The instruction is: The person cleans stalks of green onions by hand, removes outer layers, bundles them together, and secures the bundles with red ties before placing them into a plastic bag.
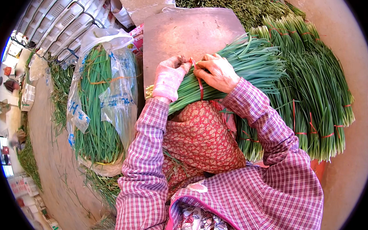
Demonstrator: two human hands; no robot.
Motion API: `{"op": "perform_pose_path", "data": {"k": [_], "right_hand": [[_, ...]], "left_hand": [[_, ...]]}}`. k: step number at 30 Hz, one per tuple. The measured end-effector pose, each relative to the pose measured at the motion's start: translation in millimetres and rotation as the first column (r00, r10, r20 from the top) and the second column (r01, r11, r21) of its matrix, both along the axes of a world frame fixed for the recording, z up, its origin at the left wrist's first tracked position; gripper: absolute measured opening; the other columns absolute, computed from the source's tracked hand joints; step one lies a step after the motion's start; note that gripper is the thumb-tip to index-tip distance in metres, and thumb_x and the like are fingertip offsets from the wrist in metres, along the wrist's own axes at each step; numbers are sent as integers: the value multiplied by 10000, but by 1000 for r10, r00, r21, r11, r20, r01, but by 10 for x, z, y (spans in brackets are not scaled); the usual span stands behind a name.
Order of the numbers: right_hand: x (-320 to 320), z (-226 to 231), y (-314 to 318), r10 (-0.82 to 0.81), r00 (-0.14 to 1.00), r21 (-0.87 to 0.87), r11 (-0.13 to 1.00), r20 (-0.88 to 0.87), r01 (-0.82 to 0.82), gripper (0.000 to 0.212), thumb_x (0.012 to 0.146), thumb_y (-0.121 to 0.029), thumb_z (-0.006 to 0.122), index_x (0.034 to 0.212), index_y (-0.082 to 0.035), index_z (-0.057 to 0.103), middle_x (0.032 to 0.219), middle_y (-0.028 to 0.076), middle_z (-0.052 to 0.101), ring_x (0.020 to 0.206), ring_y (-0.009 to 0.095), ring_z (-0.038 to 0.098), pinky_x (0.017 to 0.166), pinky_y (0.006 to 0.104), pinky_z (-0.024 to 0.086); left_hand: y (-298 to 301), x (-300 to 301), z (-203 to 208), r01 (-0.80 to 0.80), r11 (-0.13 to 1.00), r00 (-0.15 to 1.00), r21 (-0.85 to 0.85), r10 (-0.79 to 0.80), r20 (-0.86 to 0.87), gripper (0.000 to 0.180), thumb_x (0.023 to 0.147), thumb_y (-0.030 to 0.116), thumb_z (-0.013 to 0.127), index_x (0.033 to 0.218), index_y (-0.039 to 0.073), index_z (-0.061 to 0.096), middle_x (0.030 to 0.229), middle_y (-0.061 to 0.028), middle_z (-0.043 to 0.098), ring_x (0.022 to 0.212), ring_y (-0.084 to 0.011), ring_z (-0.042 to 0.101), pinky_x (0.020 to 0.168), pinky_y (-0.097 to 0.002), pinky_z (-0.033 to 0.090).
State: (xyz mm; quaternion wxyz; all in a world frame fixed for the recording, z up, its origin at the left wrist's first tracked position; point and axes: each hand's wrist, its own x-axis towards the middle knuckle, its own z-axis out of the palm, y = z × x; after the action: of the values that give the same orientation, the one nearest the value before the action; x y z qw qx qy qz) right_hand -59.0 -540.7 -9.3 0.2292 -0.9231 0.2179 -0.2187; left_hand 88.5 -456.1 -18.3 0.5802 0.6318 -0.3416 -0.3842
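Observation:
A thick bunch of long green garlic chives (247,58) lies across my lap and the near edge of a brown board (188,32). Its pale cut ends point left, its leaf tips right. Around its middle runs a red tie (200,87), whose upper end stands up between my hands. My left hand (172,72), wrapped in a pink covering over palm and wrist, pinches the tie with bent fingertips. Just right of the tie, my right hand (219,71) has thumb and fingers pressed together on it, over the leaves. The exact grip of the right fingertips is partly hidden.
Tied bunches of chives (314,80) are stacked at my right. To my left stands a clear plastic bag (121,89) full of greens. White crates (65,21) rise at the far left. More green stalks (224,4) lie beyond the board. Loose leaves litter the floor (50,149).

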Motion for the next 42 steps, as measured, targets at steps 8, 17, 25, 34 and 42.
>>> {"op": "perform_pose_path", "data": {"k": [8,17,25,34,42], "right_hand": [[49,60,133,-162,980,-71,983,119,171,177,732,-261,627,693,-88,638,699,129,540,695,331,566,627,441,446],[56,123,164,-198,977,-101,973,80,206,154,720,-238,641,710,-85,635,699,121,541,675,312,586,604,419,462],[68,160,105,-110,994,-116,987,29,112,145,730,-192,629,691,-59,588,703,123,519,661,322,561,593,415,444],[106,163,90,-135,990,-70,989,-51,132,144,694,-238,631,677,-95,637,718,126,569,677,314,597,620,420,467],[99,163,117,-156,988,-49,987,-17,155,164,708,-206,632,657,-57,590,684,120,535,667,315,568,611,411,444]], "left_hand": [[2,-12,36,5,1000,1000,-16,-6,-27,70,822,37,629,886,12,618,824,-5,626,760,-68,547,701,-227,457],[2,-17,11,6,998,996,-55,-11,-93,86,823,25,624,908,12,614,851,-10,637,781,-71,557,710,-224,458],[-3,-19,-23,8,999,1000,-49,-9,-20,104,818,36,632,914,0,619,844,-23,645,769,-72,558,707,-234,458],[6,4,-76,10,999,1000,-52,-9,26,112,817,47,628,921,5,625,837,-23,650,770,-73,571,708,-235,461],[17,-15,-46,-7,998,999,-59,9,32,109,814,50,630,912,2,632,820,-31,657,764,-69,573,700,-235,464]]}}
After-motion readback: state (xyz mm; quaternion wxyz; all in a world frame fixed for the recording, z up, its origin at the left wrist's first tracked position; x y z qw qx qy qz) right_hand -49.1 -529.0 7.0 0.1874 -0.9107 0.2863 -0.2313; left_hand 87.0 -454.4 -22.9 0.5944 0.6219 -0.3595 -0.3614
